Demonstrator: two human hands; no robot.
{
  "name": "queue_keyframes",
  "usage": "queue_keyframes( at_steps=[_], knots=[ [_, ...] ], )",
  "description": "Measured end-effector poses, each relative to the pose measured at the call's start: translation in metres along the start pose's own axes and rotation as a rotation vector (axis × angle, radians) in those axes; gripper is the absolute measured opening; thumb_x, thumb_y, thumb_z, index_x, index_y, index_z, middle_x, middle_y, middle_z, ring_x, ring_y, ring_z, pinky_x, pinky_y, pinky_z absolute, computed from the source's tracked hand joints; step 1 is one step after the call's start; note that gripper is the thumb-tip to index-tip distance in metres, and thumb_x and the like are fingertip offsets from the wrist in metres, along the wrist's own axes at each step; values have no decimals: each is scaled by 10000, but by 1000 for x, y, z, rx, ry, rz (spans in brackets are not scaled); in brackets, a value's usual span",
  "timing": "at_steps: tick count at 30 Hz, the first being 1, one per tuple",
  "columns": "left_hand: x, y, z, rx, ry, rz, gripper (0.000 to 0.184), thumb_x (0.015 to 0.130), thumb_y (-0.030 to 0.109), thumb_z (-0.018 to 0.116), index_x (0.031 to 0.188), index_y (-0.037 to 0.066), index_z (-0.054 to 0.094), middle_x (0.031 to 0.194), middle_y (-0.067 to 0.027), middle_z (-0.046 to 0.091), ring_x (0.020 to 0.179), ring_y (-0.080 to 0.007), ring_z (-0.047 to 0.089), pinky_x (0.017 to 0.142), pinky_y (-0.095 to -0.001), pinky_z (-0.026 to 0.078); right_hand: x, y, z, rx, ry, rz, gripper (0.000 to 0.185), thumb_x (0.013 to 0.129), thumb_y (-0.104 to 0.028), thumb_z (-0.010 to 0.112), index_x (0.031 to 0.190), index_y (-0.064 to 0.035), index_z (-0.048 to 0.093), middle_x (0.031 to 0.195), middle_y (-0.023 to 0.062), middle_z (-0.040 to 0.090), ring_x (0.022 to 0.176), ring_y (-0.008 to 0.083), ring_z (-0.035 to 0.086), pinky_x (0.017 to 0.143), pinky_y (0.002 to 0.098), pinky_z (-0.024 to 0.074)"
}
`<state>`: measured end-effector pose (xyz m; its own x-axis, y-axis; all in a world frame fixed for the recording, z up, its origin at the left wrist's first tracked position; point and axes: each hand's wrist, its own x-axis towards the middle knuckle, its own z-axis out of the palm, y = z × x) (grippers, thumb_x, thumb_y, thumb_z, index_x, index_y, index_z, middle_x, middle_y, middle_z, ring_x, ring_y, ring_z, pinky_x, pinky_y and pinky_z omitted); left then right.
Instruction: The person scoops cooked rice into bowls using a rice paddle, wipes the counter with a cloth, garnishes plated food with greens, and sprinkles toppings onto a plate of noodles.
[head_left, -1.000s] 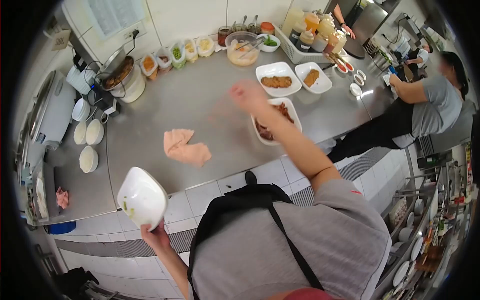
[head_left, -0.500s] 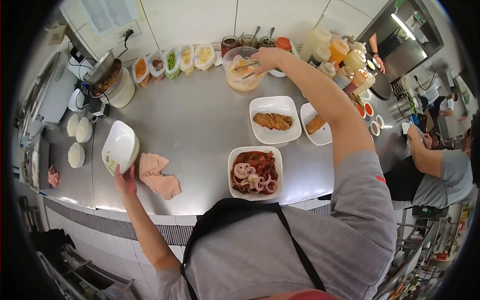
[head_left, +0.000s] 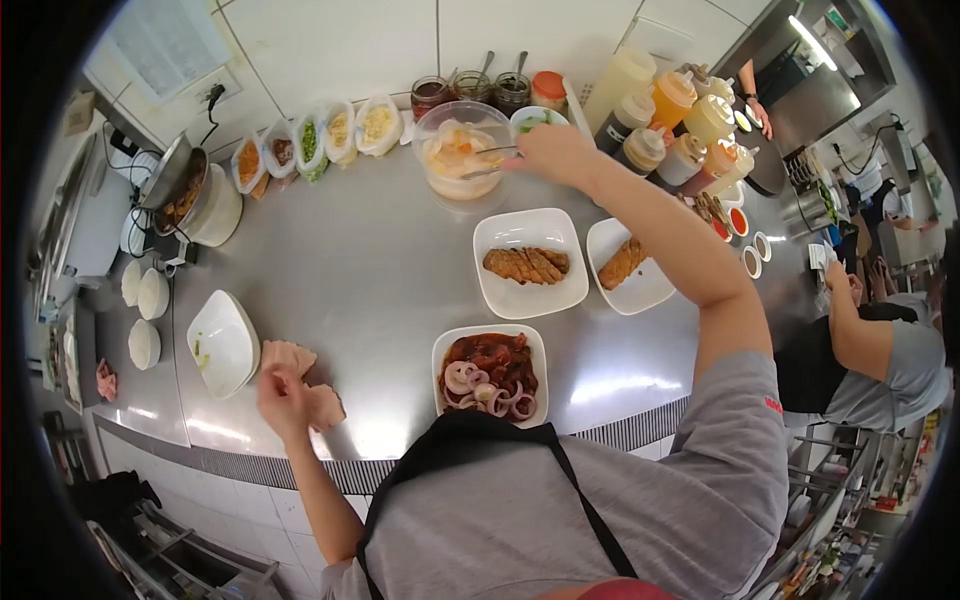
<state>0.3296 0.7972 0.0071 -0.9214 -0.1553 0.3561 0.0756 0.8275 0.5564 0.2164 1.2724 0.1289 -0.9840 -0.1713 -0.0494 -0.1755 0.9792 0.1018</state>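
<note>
My right hand (head_left: 552, 155) is closed round metal tongs (head_left: 494, 151), whose two arms reach into a clear plastic tub (head_left: 466, 190) of pale and orange slices in liquid. My left hand (head_left: 283, 400) has its fingers curled over the left part of a pink cloth (head_left: 325, 408); whether they grip it is hidden. Just left of this hand sits a white bowl (head_left: 228, 345) with a few green bits inside. In front of my body a white dish (head_left: 542, 350) holds red-sauced meat (head_left: 490, 352) and sliced onion rings (head_left: 470, 378).
Two white dishes (head_left: 535, 300) hold browned, sliced cutlets (head_left: 526, 265). Bags of chopped ingredients (head_left: 310, 150) and spoon jars (head_left: 470, 88) line the wall. Sauce bottles (head_left: 675, 98) crowd the right. Rice bowls (head_left: 144, 345) and a pot (head_left: 215, 210) stand left. A co-worker (head_left: 870, 345) is at the far right.
My left hand has let go of the white bowl, which now rests on the counter, and moved right onto the pink cloth. The tongs remain at the tub. The whole view has shifted slightly.
</note>
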Motion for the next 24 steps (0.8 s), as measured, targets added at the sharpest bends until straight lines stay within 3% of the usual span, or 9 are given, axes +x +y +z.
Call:
queue_keyframes(
  at_steps=[2,5,8,11,14,16,19,21,24],
  knots=[
    [-10,22,20,165,-138,26,192,740,186,609,619,60,529,560,-49,502,518,-212,485,521,-326,405,-4,-3,4,29,-87,7,554,770,-569,456,814,-32,587,758,144,602,727,297,592,643,390,470],
    [-11,18,26,309,-102,156,235,735,208,618,590,67,498,555,-46,508,494,-212,478,496,-341,395,-9,-9,2,53,-121,29,526,752,-529,512,813,-17,617,770,159,605,753,284,597,652,394,477],
    [-12,16,25,238,-96,102,249,734,206,619,576,72,481,534,-42,498,484,-218,473,489,-343,392,-1,-1,0,69,-82,-5,507,728,-502,559,805,-5,618,774,169,606,753,293,599,654,386,481],
    [-15,13,25,212,-74,88,239,748,220,613,606,61,502,527,-57,495,502,-223,480,491,-350,396,11,8,-1,7,-281,-40,558,700,-532,583,889,-7,581,794,177,609,763,309,595,681,382,472],
    [-14,12,27,153,-52,54,214,750,215,608,628,63,520,530,-53,496,501,-217,476,487,-345,395,13,12,2,103,-228,71,602,659,-553,608,900,-2,594,811,176,610,781,300,592,696,365,470],
    [-14,13,26,160,-58,39,199,752,210,604,637,65,529,534,-52,499,503,-213,476,487,-342,396,8,17,-11,93,67,20,589,659,-558,607,859,-4,619,803,159,609,779,288,589,701,356,466],
    [-15,10,26,163,-58,25,179,754,204,600,650,70,543,543,-48,501,507,-207,478,487,-337,397,15,21,-49,334,-89,193,555,670,-561,595,810,-25,638,785,148,605,759,286,586,688,362,463],
    [-14,9,27,143,-53,25,173,755,202,598,653,72,548,546,-47,502,508,-204,479,488,-335,398,12,24,-42,223,9,100,515,695,-537,589,824,-42,643,789,140,606,749,281,584,678,372,458],
    [-13,9,25,174,-30,94,176,757,203,596,648,74,546,548,-45,501,512,-194,484,485,-326,399,9,23,-27,-83,-264,0,486,704,-502,591,847,-40,636,827,142,623,797,284,598,718,375,478]
  ],
)
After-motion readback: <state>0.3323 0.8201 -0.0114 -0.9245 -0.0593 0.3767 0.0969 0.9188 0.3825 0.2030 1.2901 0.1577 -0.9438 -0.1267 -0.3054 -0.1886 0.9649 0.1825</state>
